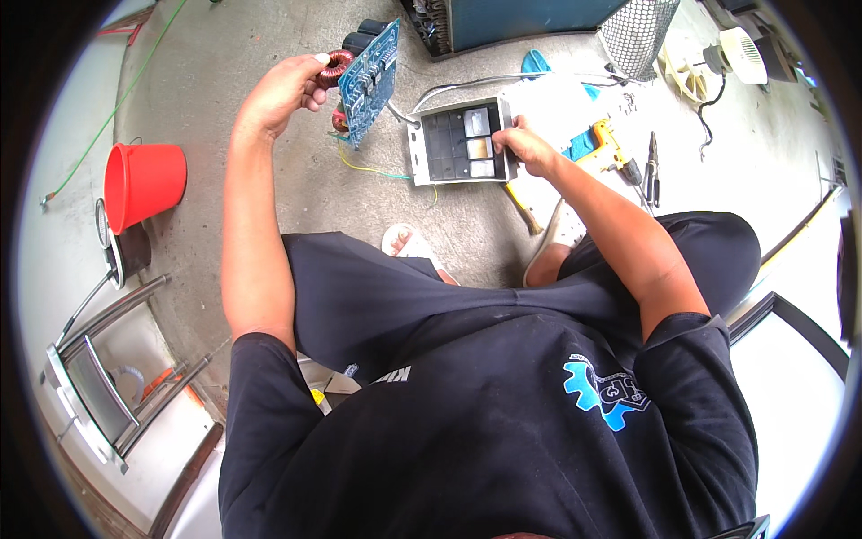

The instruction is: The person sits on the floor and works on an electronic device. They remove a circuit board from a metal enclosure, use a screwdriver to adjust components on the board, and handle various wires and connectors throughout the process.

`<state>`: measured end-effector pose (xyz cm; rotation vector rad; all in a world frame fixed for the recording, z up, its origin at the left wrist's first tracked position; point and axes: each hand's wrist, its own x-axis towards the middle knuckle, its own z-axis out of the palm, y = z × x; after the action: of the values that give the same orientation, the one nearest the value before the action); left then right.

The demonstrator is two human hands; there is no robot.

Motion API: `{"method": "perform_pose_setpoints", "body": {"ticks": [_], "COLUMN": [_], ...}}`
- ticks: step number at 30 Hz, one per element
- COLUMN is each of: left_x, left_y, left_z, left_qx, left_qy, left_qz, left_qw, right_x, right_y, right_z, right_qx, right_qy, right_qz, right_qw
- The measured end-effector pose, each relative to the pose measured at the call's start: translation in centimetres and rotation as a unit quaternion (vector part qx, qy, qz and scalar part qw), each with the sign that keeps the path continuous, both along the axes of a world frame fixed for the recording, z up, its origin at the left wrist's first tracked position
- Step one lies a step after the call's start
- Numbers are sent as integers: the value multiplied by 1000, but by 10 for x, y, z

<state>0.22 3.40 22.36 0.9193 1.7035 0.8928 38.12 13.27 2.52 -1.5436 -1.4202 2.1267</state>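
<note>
A blue circuit board [370, 85] is held up and tilted in my left hand [280, 94]. My fingers close on it at a copper-wound ring coil [336, 68], and dark cylinders stick out at its top. To its right, my right hand [528, 148] grips the right edge of a shallow grey plastic housing [442, 148], thumb on top. Inside the housing are dark walls and several pale rectangular openings. Thin yellow-green wires [395, 174] run between board and housing, and a grey cable [431, 92] passes behind them.
On the right lie a yellow drill [611, 144], pliers [654, 171], loose small screws and a yellow-handled tool [523, 208]. A large dark unit [512, 27], mesh guard [636, 36] and cream fan [741, 56] stand at the back. A red bucket [144, 184] is left, near a step ladder [108, 386].
</note>
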Motion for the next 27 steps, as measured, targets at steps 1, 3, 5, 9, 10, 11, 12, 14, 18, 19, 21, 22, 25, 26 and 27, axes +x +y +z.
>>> {"method": "perform_pose_setpoints", "body": {"ticks": [1,3,5,9,10,11,12,14,18,19,21,22,25,26,27], "left_x": [-1,-5,-9,-13,-13,-13,-13,-13,-14,-16,-20,-22,-30,-32,-35], "left_y": [0,0,0,-4,-6,-9,-12,-18,-32,-35,-40,-43,-48,-49,-49], "left_z": [1,5,12,27,32,37,42,52,67,70,74,75,76,76,76], "left_qx": [6,-3,-1,25,36,39,44,59,87,94,106,118,130,131,133], "left_qy": [-3,-7,-9,-15,-19,-18,-21,-27,-54,-61,-79,-83,-98,-106,-111], "left_qz": [4,-8,-16,-10,-6,-1,2,4,9,8,22,28,52,48,47], "left_qw": [1000,1000,1000,1000,999,999,999,998,995,994,991,989,985,985,984], "right_x": [-2,-5,-6,-3,-1,-1,-4,-1,1,0,0,1,0,1,2], "right_y": [3,8,15,34,41,44,49,57,65,66,64,62,49,47,44], "right_z": [5,15,27,58,67,75,83,99,130,137,153,162,186,195,203], "right_qx": [21,25,56,176,206,235,320,343,362,354,442,485,641,699,755], "right_qy": [-23,6,29,6,-3,-11,-50,-23,-19,-37,-45,-56,-60,-34,-5], "right_qz": [-21,-59,-67,4,11,16,37,51,40,32,27,27,33,43,59], "right_qw": [999,998,996,984,979,972,945,938,931,934,895,872,765,713,653]}}
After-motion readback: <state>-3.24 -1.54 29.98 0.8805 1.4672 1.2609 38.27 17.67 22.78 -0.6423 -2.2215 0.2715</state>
